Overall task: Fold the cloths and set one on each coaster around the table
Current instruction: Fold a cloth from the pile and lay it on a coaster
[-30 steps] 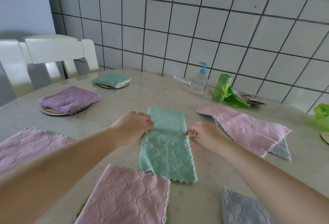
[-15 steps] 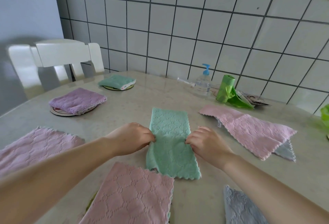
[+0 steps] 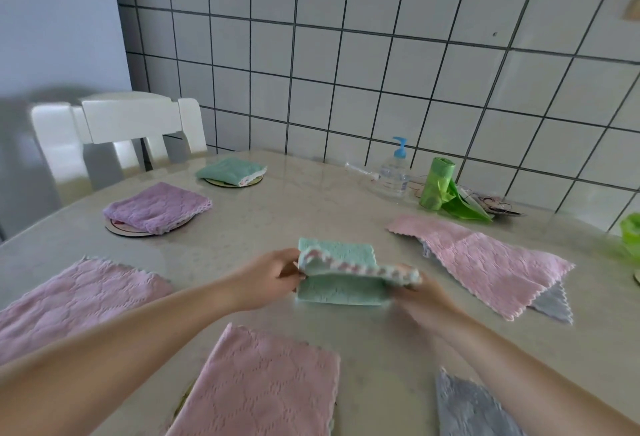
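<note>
Forearms reaching in from both sides. Left hand (image 3: pixel 268 280) and right hand (image 3: pixel 420 297) pinching green cloth (image 3: pixel 341 288) by its scalloped near edge, lifted above table (image 3: pixel 277 228), mid-fold.

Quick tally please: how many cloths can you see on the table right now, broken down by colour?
Green: 2, the cloth both hands are folding and a folded one on the far coaster
Pink: 3, left, near, right
Purple: 1, folded on a coaster
Grey: 2, one under the right pink cloth, one at the near edge
Total: 8
</note>
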Demonstrator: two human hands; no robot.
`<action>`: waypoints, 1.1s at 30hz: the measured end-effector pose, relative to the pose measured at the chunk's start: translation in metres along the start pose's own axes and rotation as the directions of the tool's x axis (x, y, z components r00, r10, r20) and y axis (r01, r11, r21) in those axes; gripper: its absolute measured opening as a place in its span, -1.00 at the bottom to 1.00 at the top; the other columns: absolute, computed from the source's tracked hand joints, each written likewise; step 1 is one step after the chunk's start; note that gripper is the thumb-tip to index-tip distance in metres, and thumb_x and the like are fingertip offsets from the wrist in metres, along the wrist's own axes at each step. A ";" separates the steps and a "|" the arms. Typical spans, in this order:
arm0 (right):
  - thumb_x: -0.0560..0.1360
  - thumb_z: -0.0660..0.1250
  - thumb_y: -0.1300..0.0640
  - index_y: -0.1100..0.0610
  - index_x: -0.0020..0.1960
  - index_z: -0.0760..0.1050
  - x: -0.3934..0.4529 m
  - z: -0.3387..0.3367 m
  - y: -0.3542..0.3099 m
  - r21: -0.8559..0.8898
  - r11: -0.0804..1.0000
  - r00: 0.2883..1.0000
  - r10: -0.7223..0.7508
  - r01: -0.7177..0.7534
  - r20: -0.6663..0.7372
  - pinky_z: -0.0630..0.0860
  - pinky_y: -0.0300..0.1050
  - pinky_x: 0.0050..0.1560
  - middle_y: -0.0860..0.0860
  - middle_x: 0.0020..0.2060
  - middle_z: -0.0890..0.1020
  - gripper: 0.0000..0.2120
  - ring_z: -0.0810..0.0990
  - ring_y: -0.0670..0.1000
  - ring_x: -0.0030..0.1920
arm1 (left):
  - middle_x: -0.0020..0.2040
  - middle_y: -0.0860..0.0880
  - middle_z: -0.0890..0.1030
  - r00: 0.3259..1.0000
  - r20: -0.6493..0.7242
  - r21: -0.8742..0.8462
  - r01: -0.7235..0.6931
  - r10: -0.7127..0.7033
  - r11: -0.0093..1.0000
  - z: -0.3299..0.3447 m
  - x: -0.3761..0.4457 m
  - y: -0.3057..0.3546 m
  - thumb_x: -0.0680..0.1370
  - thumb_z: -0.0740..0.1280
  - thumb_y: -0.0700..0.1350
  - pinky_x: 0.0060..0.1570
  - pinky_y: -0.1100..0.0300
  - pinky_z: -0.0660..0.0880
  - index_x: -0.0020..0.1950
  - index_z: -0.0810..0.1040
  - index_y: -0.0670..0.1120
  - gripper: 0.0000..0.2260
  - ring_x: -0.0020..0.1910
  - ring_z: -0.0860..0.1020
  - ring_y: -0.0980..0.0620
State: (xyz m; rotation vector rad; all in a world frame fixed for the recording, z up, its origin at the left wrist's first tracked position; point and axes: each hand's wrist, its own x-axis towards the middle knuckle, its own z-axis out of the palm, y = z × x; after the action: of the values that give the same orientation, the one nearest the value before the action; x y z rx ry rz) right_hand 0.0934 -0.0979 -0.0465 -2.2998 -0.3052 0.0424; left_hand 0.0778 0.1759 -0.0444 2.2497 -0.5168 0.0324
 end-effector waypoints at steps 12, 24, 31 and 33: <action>0.54 0.24 0.03 0.04 -0.44 0.15 0.038 0.007 -0.012 -0.084 0.955 0.959 0.281 -0.283 -0.034 0.03 -0.12 -0.45 -0.01 -0.53 0.24 -0.57 0.18 -0.03 -0.49 | -0.08 -0.16 0.50 0.946 -0.041 -0.083 0.316 -0.320 0.945 0.011 0.039 -0.007 0.53 0.24 -0.25 -0.24 0.12 0.42 0.52 -0.02 0.03 -0.34 -0.21 0.49 -0.04; 0.50 0.22 0.03 0.06 -0.24 0.45 0.037 0.011 -0.006 -0.113 0.955 0.959 0.260 -0.273 -0.115 0.26 -0.15 -0.34 0.00 -0.33 0.54 -0.83 0.46 -0.02 -0.34 | 0.34 -0.09 0.40 0.935 -0.034 0.172 0.355 -0.354 0.919 0.013 0.044 -0.009 0.54 0.24 -0.10 0.00 0.17 0.50 0.42 0.33 0.02 -0.57 0.00 0.55 -0.04; 0.59 0.11 -0.05 0.01 0.43 0.28 0.038 0.024 -0.013 -0.373 0.926 0.986 -0.105 0.051 -0.126 0.15 0.01 0.43 -0.02 0.44 0.28 -0.57 0.21 0.00 0.45 | 0.52 0.00 0.13 0.998 -0.042 0.555 0.054 -0.037 0.830 0.024 0.043 0.009 0.59 0.07 -0.04 0.45 0.03 0.05 0.51 0.12 -0.07 -0.52 0.50 0.05 0.01; 0.59 0.02 -0.14 -0.06 0.49 0.13 0.040 0.034 -0.018 -0.515 0.853 0.996 -0.064 0.090 0.069 -0.09 0.12 0.47 -0.08 0.51 0.09 -0.52 -0.01 -0.05 0.51 | 0.55 0.00 0.01 0.987 0.063 0.610 0.081 -0.150 0.788 0.031 0.049 0.010 0.60 0.02 0.05 0.48 -0.04 -0.08 0.53 0.00 -0.06 -0.48 0.52 -0.08 0.04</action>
State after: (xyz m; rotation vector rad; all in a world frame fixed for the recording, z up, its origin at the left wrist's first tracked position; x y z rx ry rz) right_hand 0.1239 -0.0519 -0.0537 -2.8239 -0.4826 -0.0284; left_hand 0.1149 0.1303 -0.0492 2.9308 -0.4655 0.0137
